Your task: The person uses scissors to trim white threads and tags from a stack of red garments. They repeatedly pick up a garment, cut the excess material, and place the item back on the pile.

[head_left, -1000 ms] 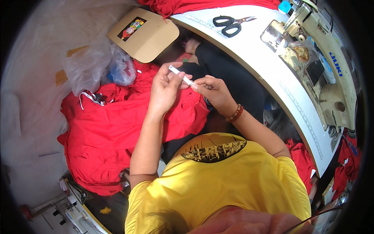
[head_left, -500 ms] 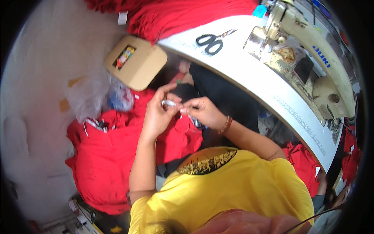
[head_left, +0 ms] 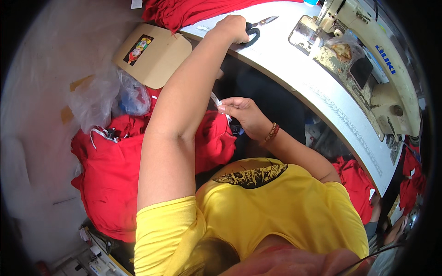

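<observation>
My left hand [head_left: 232,28] reaches to the table's near edge at the far left and grips the black-handled scissors [head_left: 251,36], whose blades lie toward the right. Part of the handles is hidden under my fingers. Closer to my body, my right hand [head_left: 248,117] pinches a narrow white strip [head_left: 215,98] between thumb and fingertips. The far end of the strip disappears behind my left forearm. Red fabric [head_left: 216,142] lies just below and to the left of my right hand.
The white table [head_left: 294,69] curves to the right and carries a cream sewing machine [head_left: 386,60] with a dark phone [head_left: 361,72] on it. A red fabric pile [head_left: 202,11] sits at the far end. Beside it are a cardboard piece [head_left: 159,57] and plastic bags [head_left: 94,103].
My left hand has left the white strip, moved up and away to the table, and taken hold of the scissors. My right hand keeps the strip, shifted slightly.
</observation>
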Action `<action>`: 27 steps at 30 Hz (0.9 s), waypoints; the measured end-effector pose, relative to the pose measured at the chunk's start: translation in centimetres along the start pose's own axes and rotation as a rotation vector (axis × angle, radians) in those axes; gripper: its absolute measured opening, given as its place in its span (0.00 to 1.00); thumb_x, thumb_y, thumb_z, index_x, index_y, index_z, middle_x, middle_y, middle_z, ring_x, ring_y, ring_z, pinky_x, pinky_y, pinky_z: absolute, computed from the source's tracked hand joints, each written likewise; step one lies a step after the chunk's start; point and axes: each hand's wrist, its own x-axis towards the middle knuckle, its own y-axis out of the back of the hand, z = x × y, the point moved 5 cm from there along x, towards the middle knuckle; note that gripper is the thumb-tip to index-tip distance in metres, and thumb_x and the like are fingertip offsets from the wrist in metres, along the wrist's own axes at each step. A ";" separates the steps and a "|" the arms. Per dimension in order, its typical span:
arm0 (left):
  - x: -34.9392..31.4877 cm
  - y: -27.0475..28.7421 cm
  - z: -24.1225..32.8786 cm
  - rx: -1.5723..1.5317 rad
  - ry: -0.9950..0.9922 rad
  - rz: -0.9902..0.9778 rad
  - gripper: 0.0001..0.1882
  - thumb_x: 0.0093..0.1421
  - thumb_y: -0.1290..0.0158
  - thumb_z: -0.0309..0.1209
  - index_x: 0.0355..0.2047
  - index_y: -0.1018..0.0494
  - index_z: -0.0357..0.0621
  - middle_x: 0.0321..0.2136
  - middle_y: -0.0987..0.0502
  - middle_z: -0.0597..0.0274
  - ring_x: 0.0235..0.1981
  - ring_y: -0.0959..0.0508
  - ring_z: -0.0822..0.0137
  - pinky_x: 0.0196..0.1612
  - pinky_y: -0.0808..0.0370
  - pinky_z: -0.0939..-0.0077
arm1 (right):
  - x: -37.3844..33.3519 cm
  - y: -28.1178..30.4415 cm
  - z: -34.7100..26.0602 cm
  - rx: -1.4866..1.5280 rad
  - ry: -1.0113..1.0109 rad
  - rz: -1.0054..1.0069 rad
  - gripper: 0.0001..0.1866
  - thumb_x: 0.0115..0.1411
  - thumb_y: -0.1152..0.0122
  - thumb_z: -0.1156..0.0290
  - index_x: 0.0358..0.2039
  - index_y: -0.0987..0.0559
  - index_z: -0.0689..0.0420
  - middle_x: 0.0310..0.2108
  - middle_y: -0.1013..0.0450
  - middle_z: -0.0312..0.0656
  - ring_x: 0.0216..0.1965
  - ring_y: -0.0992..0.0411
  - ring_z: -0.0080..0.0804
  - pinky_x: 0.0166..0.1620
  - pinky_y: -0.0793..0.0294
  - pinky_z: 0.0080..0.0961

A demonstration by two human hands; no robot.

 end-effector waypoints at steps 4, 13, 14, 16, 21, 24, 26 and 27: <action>-3.8 1.5 -3.9 0.177 0.018 -0.134 0.18 0.39 0.41 0.31 0.31 0.24 0.34 0.25 0.22 0.47 0.27 0.21 0.56 0.34 0.26 0.66 | -0.1 0.2 0.6 0.029 0.000 0.014 0.06 0.59 0.43 0.74 0.36 0.23 0.61 0.32 0.25 0.35 0.34 0.29 0.18 0.42 0.31 0.16; -33.5 3.9 -6.9 -0.335 0.243 -0.187 0.12 0.48 0.48 0.23 0.35 0.29 0.35 0.27 0.25 0.56 0.30 0.26 0.70 0.37 0.29 0.73 | -0.1 -1.4 -0.5 0.047 0.014 -0.033 0.05 0.59 0.44 0.74 0.35 0.23 0.60 0.32 0.25 0.34 0.35 0.30 0.16 0.42 0.32 0.16; -35.3 3.3 -6.3 -0.331 0.263 -0.239 0.14 0.46 0.47 0.23 0.36 0.29 0.36 0.25 0.26 0.53 0.28 0.24 0.64 0.36 0.29 0.71 | -0.1 -1.7 -0.5 0.017 -0.012 -0.033 0.05 0.59 0.44 0.75 0.35 0.23 0.60 0.32 0.25 0.33 0.36 0.30 0.16 0.42 0.32 0.16; -37.2 2.3 -5.1 -0.383 0.267 -0.115 0.13 0.45 0.44 0.30 0.30 0.29 0.36 0.16 0.31 0.48 0.19 0.27 0.52 0.26 0.31 0.66 | 0.0 -2.5 -0.4 -0.054 -0.059 -0.052 0.05 0.59 0.44 0.75 0.34 0.23 0.61 0.32 0.26 0.33 0.36 0.30 0.15 0.43 0.32 0.15; -37.1 0.6 -4.4 -0.378 0.317 -0.078 0.14 0.44 0.44 0.29 0.31 0.30 0.36 0.15 0.32 0.46 0.19 0.27 0.48 0.24 0.34 0.62 | -0.4 -3.7 -0.4 -0.142 0.054 -0.174 0.05 0.60 0.46 0.76 0.35 0.23 0.61 0.33 0.27 0.31 0.37 0.31 0.14 0.44 0.32 0.14; -36.3 -0.1 -4.7 -0.415 0.301 -0.120 0.14 0.44 0.45 0.28 0.32 0.30 0.35 0.15 0.31 0.45 0.20 0.28 0.47 0.24 0.34 0.61 | -0.7 -4.1 -0.7 -0.152 0.097 -0.194 0.05 0.60 0.47 0.77 0.34 0.23 0.61 0.32 0.27 0.31 0.36 0.31 0.14 0.44 0.33 0.14; -35.9 -0.4 -4.7 -0.437 0.289 -0.133 0.14 0.44 0.45 0.27 0.32 0.30 0.35 0.16 0.31 0.45 0.20 0.28 0.46 0.25 0.34 0.60 | -0.7 -4.0 -0.7 -0.172 0.110 -0.206 0.05 0.59 0.47 0.77 0.32 0.23 0.61 0.32 0.27 0.31 0.36 0.32 0.14 0.44 0.33 0.14; -35.7 -0.5 -4.7 -0.438 0.283 -0.126 0.14 0.44 0.45 0.27 0.32 0.30 0.35 0.16 0.31 0.45 0.21 0.28 0.46 0.25 0.34 0.60 | -0.6 -3.9 -0.4 -0.175 0.105 -0.211 0.04 0.59 0.47 0.77 0.32 0.23 0.61 0.32 0.27 0.31 0.36 0.32 0.14 0.44 0.33 0.14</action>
